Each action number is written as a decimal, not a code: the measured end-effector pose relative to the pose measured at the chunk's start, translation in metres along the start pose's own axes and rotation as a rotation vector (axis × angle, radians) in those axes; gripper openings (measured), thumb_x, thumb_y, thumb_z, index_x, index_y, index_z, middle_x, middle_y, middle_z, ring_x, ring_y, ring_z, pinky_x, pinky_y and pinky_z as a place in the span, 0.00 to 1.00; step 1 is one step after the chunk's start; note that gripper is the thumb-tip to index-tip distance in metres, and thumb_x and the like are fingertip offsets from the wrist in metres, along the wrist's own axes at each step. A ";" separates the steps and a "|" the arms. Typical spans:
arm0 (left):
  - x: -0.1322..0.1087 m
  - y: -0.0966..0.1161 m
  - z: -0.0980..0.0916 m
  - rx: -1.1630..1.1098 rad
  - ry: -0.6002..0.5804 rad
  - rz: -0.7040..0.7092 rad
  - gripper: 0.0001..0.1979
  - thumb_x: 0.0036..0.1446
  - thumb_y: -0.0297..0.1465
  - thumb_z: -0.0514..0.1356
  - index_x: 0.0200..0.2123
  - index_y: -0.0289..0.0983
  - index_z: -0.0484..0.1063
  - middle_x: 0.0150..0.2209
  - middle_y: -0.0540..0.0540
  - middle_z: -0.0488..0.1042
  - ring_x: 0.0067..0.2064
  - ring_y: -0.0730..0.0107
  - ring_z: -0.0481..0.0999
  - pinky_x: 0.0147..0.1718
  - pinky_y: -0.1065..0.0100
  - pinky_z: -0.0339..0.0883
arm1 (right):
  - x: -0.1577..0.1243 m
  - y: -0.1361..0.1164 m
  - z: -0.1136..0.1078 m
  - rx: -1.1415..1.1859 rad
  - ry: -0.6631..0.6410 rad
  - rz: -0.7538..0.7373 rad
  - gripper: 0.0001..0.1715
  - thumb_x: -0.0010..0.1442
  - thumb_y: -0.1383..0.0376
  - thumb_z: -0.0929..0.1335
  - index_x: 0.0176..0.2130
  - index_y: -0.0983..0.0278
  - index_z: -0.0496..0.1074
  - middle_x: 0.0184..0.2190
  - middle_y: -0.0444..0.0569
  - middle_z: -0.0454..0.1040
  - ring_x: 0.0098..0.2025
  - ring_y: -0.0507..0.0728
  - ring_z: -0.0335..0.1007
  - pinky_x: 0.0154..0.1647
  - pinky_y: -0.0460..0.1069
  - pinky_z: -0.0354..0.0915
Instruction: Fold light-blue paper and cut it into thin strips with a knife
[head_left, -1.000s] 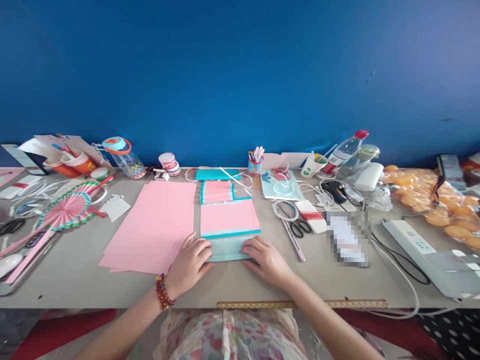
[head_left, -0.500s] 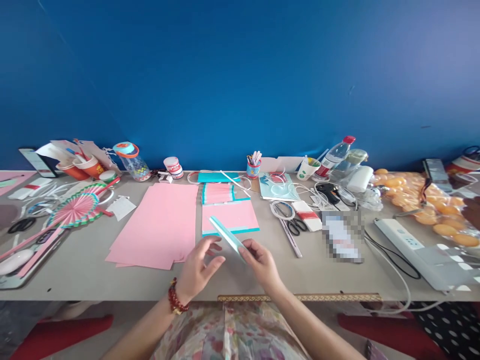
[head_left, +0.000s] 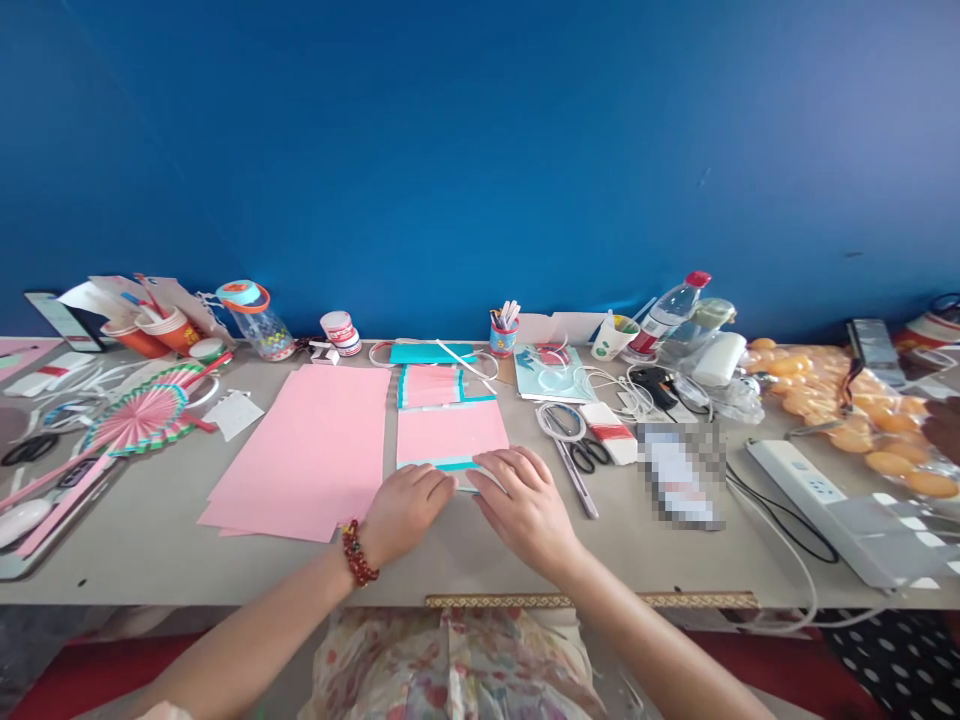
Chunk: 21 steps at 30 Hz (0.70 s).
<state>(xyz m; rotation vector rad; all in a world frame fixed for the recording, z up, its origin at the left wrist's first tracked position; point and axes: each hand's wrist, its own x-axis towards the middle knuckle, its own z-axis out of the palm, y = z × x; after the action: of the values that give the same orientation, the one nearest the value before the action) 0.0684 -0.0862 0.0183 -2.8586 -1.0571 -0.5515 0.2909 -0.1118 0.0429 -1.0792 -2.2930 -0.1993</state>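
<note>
A pink sheet with a teal border (head_left: 450, 435) lies on the grey table (head_left: 150, 560) in front of me, and its near edge is folded into a narrow pale-teal strip (head_left: 466, 479). My left hand (head_left: 407, 508), with a red bead bracelet on the wrist, has its fingers curled on the strip's left end. The fingers of my right hand (head_left: 523, 503) lie flat on the strip's right part and press it down. The hands almost meet over the fold and hide most of it. A pleated pink and teal piece (head_left: 433, 386) lies just beyond the sheet.
Left of my hands lies a stack of large pink sheets (head_left: 307, 450). Scissors (head_left: 589, 452), a ruler (head_left: 576, 480) and a white and red block (head_left: 611, 432) sit to the right, then a power strip (head_left: 817, 490) with cables. A paper fan (head_left: 139, 418), cups and bottles line the back.
The folded strip was flat under both hands, then lifted and tilted in my right hand. Now it is back down on the sheet's near edge with both hands on it.
</note>
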 end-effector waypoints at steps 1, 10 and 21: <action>0.001 -0.002 -0.002 0.018 0.016 0.042 0.10 0.68 0.26 0.50 0.45 0.36 0.70 0.38 0.44 0.76 0.40 0.62 0.74 0.38 0.60 0.68 | 0.001 0.005 0.002 0.011 -0.018 -0.035 0.09 0.66 0.69 0.66 0.44 0.60 0.75 0.42 0.48 0.78 0.48 0.58 0.69 0.55 0.56 0.59; -0.027 -0.016 0.006 0.035 0.098 0.166 0.09 0.68 0.25 0.52 0.41 0.37 0.72 0.41 0.45 0.75 0.43 0.63 0.71 0.45 0.59 0.65 | -0.039 0.009 0.025 0.008 0.008 0.007 0.10 0.67 0.70 0.66 0.45 0.60 0.75 0.45 0.47 0.78 0.46 0.57 0.67 0.47 0.53 0.60; -0.038 -0.002 0.026 -0.041 -0.023 0.073 0.08 0.69 0.28 0.52 0.42 0.38 0.72 0.36 0.47 0.73 0.38 0.65 0.71 0.38 0.62 0.64 | -0.061 0.003 0.037 0.047 -0.254 0.018 0.10 0.68 0.69 0.63 0.42 0.63 0.73 0.37 0.50 0.75 0.40 0.57 0.65 0.41 0.51 0.60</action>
<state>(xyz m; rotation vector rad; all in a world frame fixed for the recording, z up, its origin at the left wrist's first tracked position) 0.0483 -0.1037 -0.0195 -2.9317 -0.9514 -0.5424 0.3071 -0.1364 -0.0225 -1.1566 -2.4970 -0.0006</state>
